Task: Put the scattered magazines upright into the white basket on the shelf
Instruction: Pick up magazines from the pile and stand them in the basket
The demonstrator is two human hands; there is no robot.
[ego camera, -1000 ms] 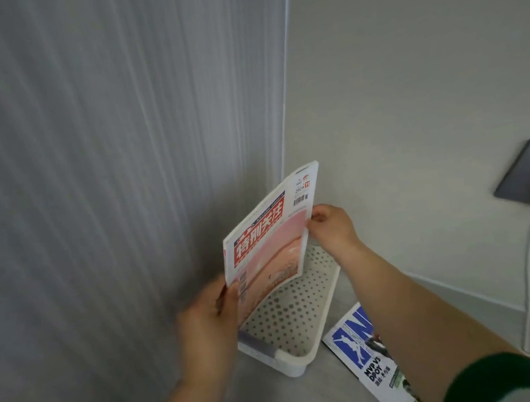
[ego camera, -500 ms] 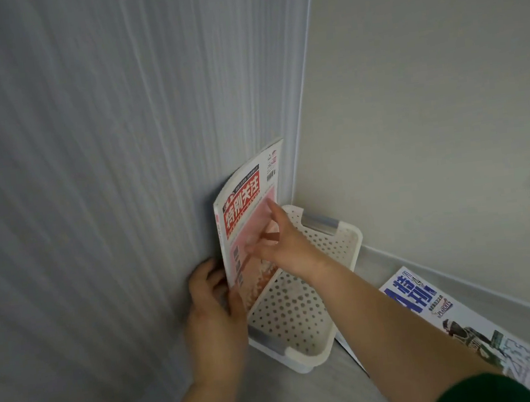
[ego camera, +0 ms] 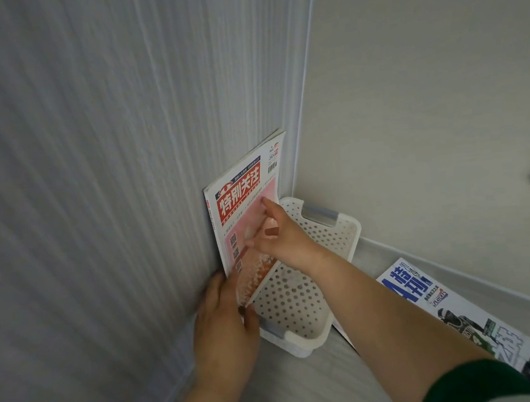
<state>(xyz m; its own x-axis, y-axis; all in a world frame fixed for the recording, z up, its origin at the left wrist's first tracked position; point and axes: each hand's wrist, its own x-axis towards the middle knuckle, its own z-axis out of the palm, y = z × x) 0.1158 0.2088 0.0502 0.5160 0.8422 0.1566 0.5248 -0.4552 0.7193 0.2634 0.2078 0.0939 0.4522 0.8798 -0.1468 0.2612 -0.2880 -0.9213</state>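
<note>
red magazine (ego camera: 246, 209) stood upright in white basket (ego camera: 338, 258) at shelf's back-left corner | left hand (ego camera: 226, 329) clasped on lower edge | right hand (ego camera: 280, 235) spread, pressed flat on cover | risk: slumping if released unsupported

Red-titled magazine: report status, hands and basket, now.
Left hand grips red-titled magazine at its lower edge; right hand open, fingers on the cover. Magazine upright in white basket, against wall. Basketball magazine flat on shelf.
</note>
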